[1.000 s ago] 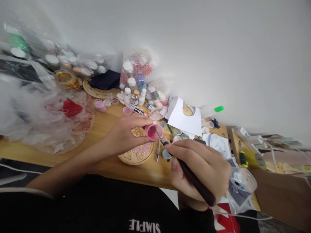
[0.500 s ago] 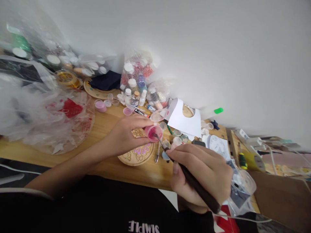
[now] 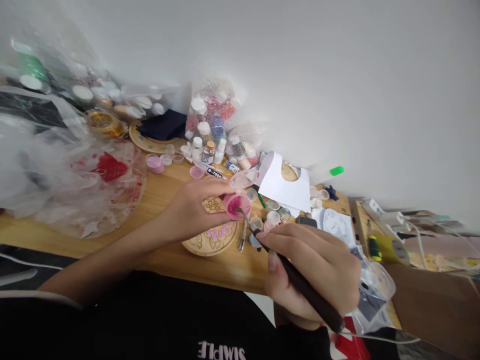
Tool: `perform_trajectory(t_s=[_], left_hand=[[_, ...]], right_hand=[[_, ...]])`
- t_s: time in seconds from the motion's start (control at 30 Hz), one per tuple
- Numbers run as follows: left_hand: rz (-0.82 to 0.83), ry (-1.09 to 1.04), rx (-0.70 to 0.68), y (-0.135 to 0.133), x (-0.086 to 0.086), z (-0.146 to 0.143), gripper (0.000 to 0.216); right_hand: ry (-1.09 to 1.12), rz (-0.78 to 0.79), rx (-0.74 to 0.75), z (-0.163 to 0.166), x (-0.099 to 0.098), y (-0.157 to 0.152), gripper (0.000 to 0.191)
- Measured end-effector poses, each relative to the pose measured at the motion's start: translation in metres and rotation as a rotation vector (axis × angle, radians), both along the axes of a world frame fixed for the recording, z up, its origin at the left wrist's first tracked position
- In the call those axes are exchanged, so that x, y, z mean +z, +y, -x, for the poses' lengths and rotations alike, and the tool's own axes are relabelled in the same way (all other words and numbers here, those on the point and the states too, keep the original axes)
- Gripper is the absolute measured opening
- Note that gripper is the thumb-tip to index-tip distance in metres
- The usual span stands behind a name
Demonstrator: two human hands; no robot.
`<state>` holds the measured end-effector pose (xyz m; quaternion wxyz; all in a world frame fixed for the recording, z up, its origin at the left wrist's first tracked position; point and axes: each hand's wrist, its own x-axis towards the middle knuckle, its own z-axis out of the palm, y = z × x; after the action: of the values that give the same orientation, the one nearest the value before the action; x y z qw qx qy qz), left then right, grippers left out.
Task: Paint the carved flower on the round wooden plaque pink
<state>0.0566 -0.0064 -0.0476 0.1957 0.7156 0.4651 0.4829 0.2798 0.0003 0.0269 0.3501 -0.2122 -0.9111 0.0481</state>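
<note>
My left hand [image 3: 195,207] is closed round a small pink pot [image 3: 236,205] and holds it just above a round wooden disc [image 3: 212,240] that bears a purple flower pattern. My right hand [image 3: 315,270] grips a dark-handled tool [image 3: 300,285] like a pen. Its thin metal tip reaches into the pink pot. Both hands hover over the near edge of the wooden desk [image 3: 161,200].
Several small pots and lids [image 3: 273,217] lie just beyond my right hand. Bottles and bagged beads [image 3: 210,130] stand against the wall. Crumpled clear plastic [image 3: 56,165] covers the left of the desk. A white paper [image 3: 283,185], a yellow-handled screwdriver [image 3: 375,245] and cables lie to the right.
The pink pot and the tool's tip have shifted slightly within the pot; my right hand has slid a little down and to the right.
</note>
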Motion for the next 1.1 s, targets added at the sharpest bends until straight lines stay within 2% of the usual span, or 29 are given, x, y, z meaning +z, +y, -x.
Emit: perform_trajectory(t_s=[0.13, 0.4, 0.53, 0.67, 0.77, 0.97, 1.1], left_hand=[[-0.011, -0.028, 0.04, 0.0, -0.001, -0.002, 0.022], [0.085, -0.097, 0.015, 0.001, -0.003, -0.001, 0.019], [0.068, -0.1, 0.016, 0.002, -0.002, -0.002, 0.024], [0.098, -0.107, 0.009, 0.002, 0.0, -0.003, 0.026], [0.122, -0.104, 0.003, 0.002, 0.0, -0.002, 0.029], [0.127, -0.092, -0.01, 0.003, -0.005, 0.001, 0.023], [0.122, -0.084, 0.003, 0.003, -0.01, 0.005, 0.024]], right_hand=[[0.002, 0.015, -0.016, 0.0, 0.001, 0.002, 0.025], [0.03, 0.018, -0.028, 0.001, -0.002, 0.001, 0.023], [0.021, 0.025, -0.012, 0.002, -0.005, -0.001, 0.023], [0.052, 0.038, -0.079, 0.002, -0.006, -0.002, 0.023], [0.019, 0.046, -0.045, 0.002, -0.006, -0.002, 0.023], [0.052, 0.089, -0.079, 0.004, -0.009, -0.003, 0.021], [-0.005, 0.117, -0.088, 0.011, -0.01, -0.002, 0.018]])
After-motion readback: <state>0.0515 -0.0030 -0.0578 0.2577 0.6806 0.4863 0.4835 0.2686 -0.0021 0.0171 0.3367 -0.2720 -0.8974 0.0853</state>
